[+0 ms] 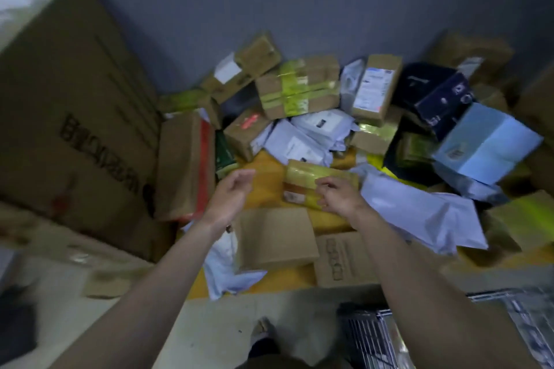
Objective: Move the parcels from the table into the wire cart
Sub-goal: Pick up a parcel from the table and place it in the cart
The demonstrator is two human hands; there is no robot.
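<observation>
Clearly the parcels [299, 117] lie heaped on the yellow bench [266, 177] against the wall, so both hands reach in from the wire cart [371, 335] below right. Right hand [338, 193], fingers curled, touches a yellow-taped box [308, 180]; whether it grips, I cannot tell. Left hand [232, 189] hovers loose, empty.

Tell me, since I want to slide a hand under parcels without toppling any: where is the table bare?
Yellow tabletop shows between the left hand and the taped parcel, and a strip at the front edge below the flat brown box. Against the wall, the pile is crowded.
</observation>
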